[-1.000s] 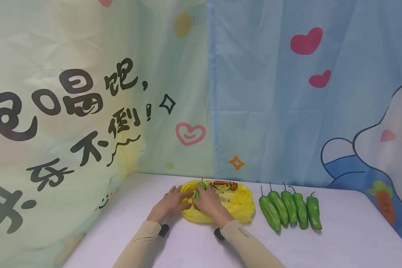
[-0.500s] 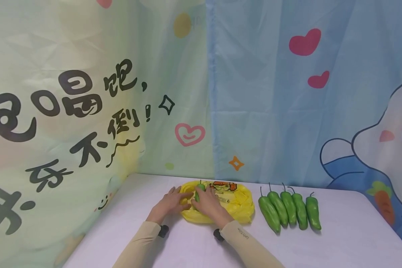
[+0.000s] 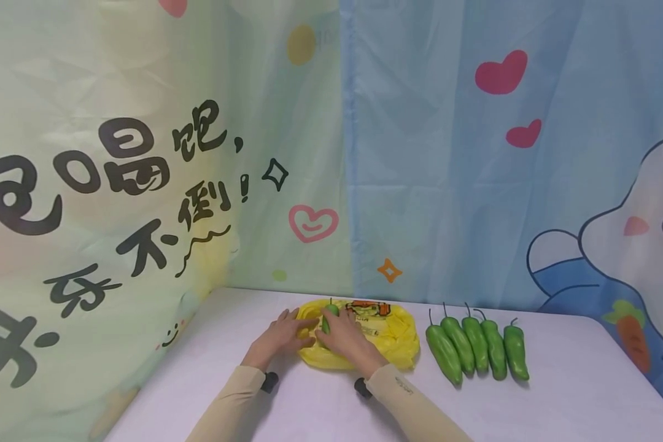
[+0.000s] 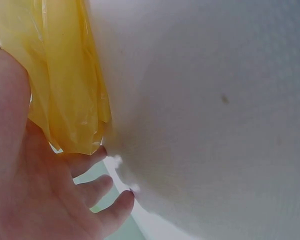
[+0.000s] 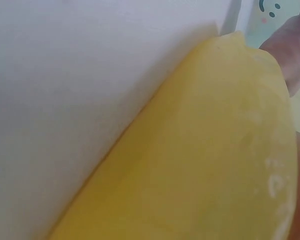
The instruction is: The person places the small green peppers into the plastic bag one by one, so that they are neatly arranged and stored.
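A yellow plastic bag (image 3: pixel 396 342) with printing on it lies on the table, its mouth toward the left. At that mouth my left hand (image 3: pixel 279 336) holds the bag's edge between thumb and fingers; in the left wrist view the yellow film (image 4: pixel 70 85) hangs against the hand, some fingers stretched out past it. My right hand (image 3: pixel 347 336) reaches over the bag's left part and grips a green pepper (image 3: pixel 331 309), stem pointing away from me. The hand covers most of this pepper. In the right wrist view the bag (image 5: pixel 205 145) hides the right fingers.
To the right of the bag several green peppers (image 3: pixel 477 347) lie side by side in a row, stems toward the back. The white table (image 3: pixel 309 408) ends at printed cloth backdrops (image 3: pixel 409 184) behind and on the left.
The right hand and the pepper have sunk very slightly at the bag's mouth. The left hand and the row of peppers stay put; the head view has shifted a little.
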A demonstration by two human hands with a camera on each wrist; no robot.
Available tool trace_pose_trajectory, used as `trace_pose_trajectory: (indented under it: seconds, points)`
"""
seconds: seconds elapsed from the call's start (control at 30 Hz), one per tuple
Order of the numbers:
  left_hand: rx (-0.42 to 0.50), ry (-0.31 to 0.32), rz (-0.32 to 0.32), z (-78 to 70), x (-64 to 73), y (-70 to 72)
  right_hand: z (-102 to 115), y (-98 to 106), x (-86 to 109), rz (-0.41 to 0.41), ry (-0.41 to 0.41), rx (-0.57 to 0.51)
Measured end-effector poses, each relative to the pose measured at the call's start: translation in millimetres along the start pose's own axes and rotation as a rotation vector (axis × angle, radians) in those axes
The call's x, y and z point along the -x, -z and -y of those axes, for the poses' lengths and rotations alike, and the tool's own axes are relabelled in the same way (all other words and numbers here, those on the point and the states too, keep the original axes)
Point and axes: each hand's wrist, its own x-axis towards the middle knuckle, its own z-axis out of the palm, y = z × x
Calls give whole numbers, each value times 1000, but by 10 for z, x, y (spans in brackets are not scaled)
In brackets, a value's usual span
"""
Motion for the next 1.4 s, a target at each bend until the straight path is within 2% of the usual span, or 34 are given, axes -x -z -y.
trace_pose_trajectory:
  seconds: [0.33, 0.97, 1.2, 1.4]
  points:
    - [-13, 3, 2, -12, -1, 7, -14, 57, 56, 4, 14, 57]
    - [9, 1, 1, 2, 9, -2, -15, 260, 230, 19, 76, 90]
    - [20, -1, -5, 0, 14, -1, -17, 333, 279, 31, 71, 99]
    - [22, -1, -7, 0, 18, 2, -36, 398, 323, 11, 70, 115]
